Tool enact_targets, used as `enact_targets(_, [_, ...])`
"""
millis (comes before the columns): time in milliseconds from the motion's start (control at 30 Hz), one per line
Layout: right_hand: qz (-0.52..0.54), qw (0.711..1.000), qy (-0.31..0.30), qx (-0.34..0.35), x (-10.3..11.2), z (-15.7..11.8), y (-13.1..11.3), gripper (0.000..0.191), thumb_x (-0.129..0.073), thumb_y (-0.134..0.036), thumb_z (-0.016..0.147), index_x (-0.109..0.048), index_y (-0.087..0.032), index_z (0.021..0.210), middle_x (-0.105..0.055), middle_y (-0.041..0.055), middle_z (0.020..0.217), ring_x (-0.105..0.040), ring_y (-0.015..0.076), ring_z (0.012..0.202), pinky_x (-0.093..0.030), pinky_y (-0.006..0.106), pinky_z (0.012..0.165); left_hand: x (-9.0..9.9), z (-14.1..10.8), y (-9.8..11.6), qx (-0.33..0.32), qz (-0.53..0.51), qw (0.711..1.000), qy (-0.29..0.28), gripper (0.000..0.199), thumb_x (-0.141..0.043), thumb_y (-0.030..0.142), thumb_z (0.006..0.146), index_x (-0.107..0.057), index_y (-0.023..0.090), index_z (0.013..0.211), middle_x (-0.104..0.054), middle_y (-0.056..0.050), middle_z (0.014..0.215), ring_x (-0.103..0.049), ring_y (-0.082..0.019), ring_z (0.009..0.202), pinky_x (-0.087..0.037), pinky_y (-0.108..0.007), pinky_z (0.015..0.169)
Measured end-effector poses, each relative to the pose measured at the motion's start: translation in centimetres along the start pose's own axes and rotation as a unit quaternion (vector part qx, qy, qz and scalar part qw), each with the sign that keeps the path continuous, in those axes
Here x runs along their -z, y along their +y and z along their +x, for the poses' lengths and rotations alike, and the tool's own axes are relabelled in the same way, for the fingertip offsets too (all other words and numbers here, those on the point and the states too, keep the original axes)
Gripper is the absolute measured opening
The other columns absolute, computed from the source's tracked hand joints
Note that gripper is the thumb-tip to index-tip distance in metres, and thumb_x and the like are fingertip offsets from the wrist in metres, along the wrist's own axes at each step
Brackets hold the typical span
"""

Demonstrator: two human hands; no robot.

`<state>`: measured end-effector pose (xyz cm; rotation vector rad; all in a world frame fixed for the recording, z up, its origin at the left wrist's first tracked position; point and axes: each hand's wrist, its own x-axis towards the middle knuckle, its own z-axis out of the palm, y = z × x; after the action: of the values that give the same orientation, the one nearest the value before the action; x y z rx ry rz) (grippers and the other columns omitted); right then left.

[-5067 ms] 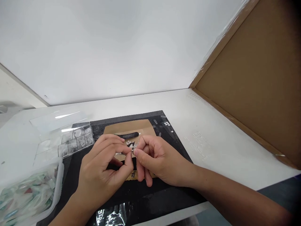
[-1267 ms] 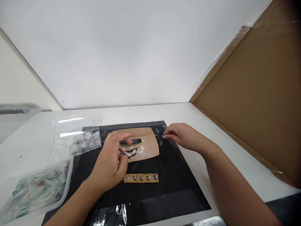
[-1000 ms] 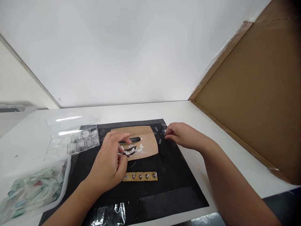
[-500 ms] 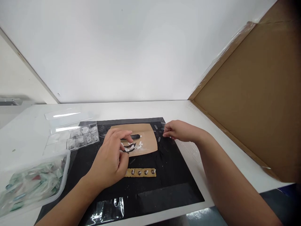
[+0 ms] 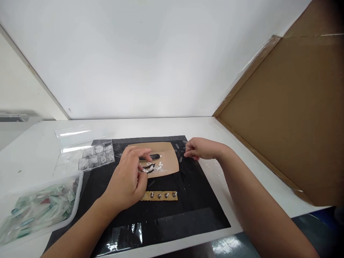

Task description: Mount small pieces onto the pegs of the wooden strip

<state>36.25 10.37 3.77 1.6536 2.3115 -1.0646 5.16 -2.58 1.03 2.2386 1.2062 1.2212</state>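
Observation:
My left hand hovers over the left part of a tan board. Its fingers are bent and stand apart from the thumb, with nothing visible between them. Past its fingertips, a black file-like bar, small white pieces and thin dark strips lie on the board. At the mat's right edge, my right hand is closed in a pinch; whatever it holds is hidden. Small clear nail tips lie beside it. A yellowish strip bearing several small upright pegs lies nearer me, partly behind my left hand.
A black mat covers much of the white table. On the left are an open clear compartment box and a plastic tub full of clear packets. A cardboard panel stands at the right; a white wall rises behind.
The camera view has shifted slightly. My left hand keeps its bent pose over the board, and my right hand stays pinched at the mat's right edge.

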Motion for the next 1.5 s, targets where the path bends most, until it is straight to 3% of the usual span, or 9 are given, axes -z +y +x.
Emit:
enact_targets(267, [0.076,0.996,-0.006,0.034,0.1,-0.9,1.9,0.036,-0.074,-0.055,0.084,-0.071,-0.018,0.083,-0.074,0.0056,0.078,-0.072,0.0202,0.076,-0.056,0.032,0.070,0.0,0.1,-0.4,0.005,0.005,1.000,-0.010,0.065,-0.050,-0.004,0.080,-0.048,0.025,0.138,-0.058,-0.009,0.118,-0.059,-0.023,0.104,-0.060,-0.037,0.078])
enact_targets(400, [0.148,0.988,0.019,0.049,0.1,-1.4,2.7,0.042,-0.077,-0.059,0.083,-0.076,-0.019,0.096,-0.078,0.0067,0.086,-0.074,0.0218,0.082,-0.059,0.034,0.076,0.1,0.1,-0.3,-0.003,0.017,1.000,-0.009,0.063,-0.050,-0.003,0.083,-0.048,0.025,0.138,-0.060,-0.009,0.117,-0.059,-0.024,0.105,-0.059,-0.036,0.078])
enact_targets(700, [0.172,0.979,0.088,0.063,-0.8,-1.0,1.5,0.027,-0.066,-0.046,0.096,-0.068,-0.022,0.105,-0.081,0.0089,0.109,-0.079,0.0240,0.095,-0.055,0.033,0.076,0.2,0.1,-0.6,-0.009,0.030,1.000,0.005,0.059,-0.051,-0.001,0.085,-0.049,0.024,0.139,-0.061,-0.009,0.117,-0.061,-0.025,0.109,-0.059,-0.038,0.081])
enact_targets(967, [0.186,0.970,0.112,0.110,-0.9,-1.3,0.6,0.034,-0.061,-0.053,0.099,-0.069,-0.021,0.106,-0.079,0.0100,0.115,-0.077,0.0220,0.088,-0.055,0.037,0.081,0.2,0.1,-0.5,-0.013,0.033,0.999,0.007,0.058,-0.051,-0.001,0.086,-0.049,0.024,0.138,-0.062,-0.008,0.116,-0.061,-0.024,0.109,-0.058,-0.037,0.082])
enact_targets(1067, [0.192,0.961,0.134,0.146,-1.0,-1.6,0.0,0.036,-0.066,-0.056,0.096,-0.074,-0.022,0.103,-0.078,0.0079,0.106,-0.074,0.0219,0.091,-0.054,0.038,0.085,0.3,0.1,-0.6,-0.009,0.030,0.999,0.005,0.056,-0.051,0.001,0.087,-0.049,0.024,0.138,-0.062,-0.009,0.115,-0.060,-0.025,0.109,-0.058,-0.037,0.082])
enact_targets(1200, [0.217,0.945,0.160,0.184,-1.4,-1.8,-1.1,0.035,-0.072,-0.056,0.093,-0.074,-0.022,0.098,-0.071,0.0032,0.085,-0.065,0.0180,0.081,-0.050,0.033,0.075,0.4,0.1,-0.6,-0.021,0.037,0.999,0.003,0.054,-0.051,0.001,0.088,-0.050,0.023,0.137,-0.062,-0.009,0.113,-0.056,-0.026,0.111,-0.057,-0.039,0.085])
enact_targets(1367, [0.326,0.901,0.137,0.251,-3.1,-1.7,-3.1,0.031,-0.080,-0.050,0.089,-0.073,-0.020,0.094,-0.068,0.0017,0.086,-0.062,0.0137,0.073,-0.052,0.030,0.070,0.4,0.4,-0.3,-0.054,0.059,0.997,0.005,0.043,-0.053,0.003,0.093,-0.055,0.021,0.131,-0.064,-0.009,0.111,-0.054,-0.027,0.112,-0.054,-0.043,0.090])
enact_targets(1500, [0.354,0.879,0.123,0.294,-4.9,-1.8,-4.8,0.026,-0.082,-0.043,0.089,-0.074,-0.020,0.095,-0.069,0.0022,0.088,-0.063,0.0132,0.072,-0.054,0.029,0.067,0.5,0.8,-0.2,-0.087,0.066,0.994,0.018,0.028,-0.056,0.009,0.101,-0.063,0.021,0.125,-0.069,-0.008,0.108,-0.055,-0.025,0.109,-0.053,-0.041,0.090])
